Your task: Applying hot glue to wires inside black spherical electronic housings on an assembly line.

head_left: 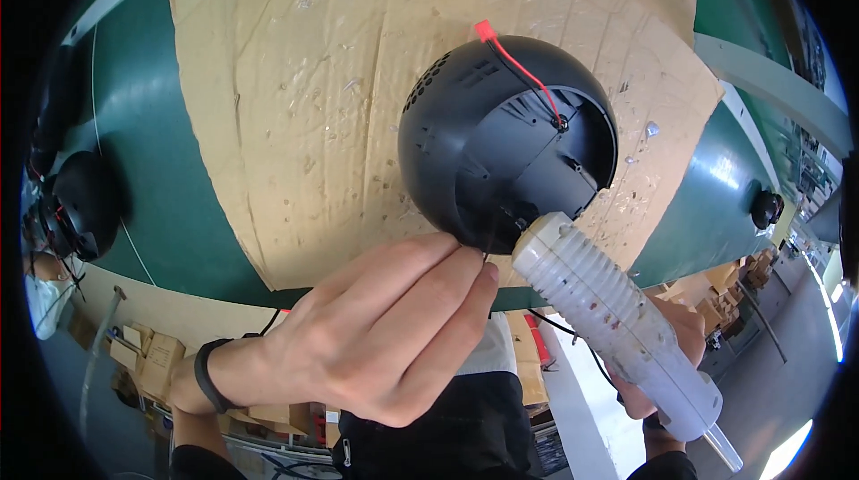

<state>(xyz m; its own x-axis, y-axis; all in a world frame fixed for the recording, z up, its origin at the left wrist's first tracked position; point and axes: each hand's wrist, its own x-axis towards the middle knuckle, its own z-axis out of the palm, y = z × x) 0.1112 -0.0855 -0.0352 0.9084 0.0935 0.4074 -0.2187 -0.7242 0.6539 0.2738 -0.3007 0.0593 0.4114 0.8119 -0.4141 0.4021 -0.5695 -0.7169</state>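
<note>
A round black plastic housing (438, 144) rests on the cardboard sheet, its hollow side facing up and right. From a small hole in it comes a red and black wire pair (528, 79) with a red connector (485, 31). At the housing's near rim, my left hand (385, 328) pinches what looks like a thin dark wire, mostly hidden by the fingers. My right hand (676, 337) is closed around a whitish translucent glue gun (617, 319), which partly hides it. The gun's nozzle end reaches the housing's near inner edge, and a clear glue stick (723, 449) protrudes behind.
Stuck bits of clear glue dot the cardboard sheet (295, 122) on the green table (148, 194). Another black housing (85, 203) with wires stands at the left, near another person's arm. A small black part (767, 209) lies far right. Cardboard boxes (161, 364) sit below the table.
</note>
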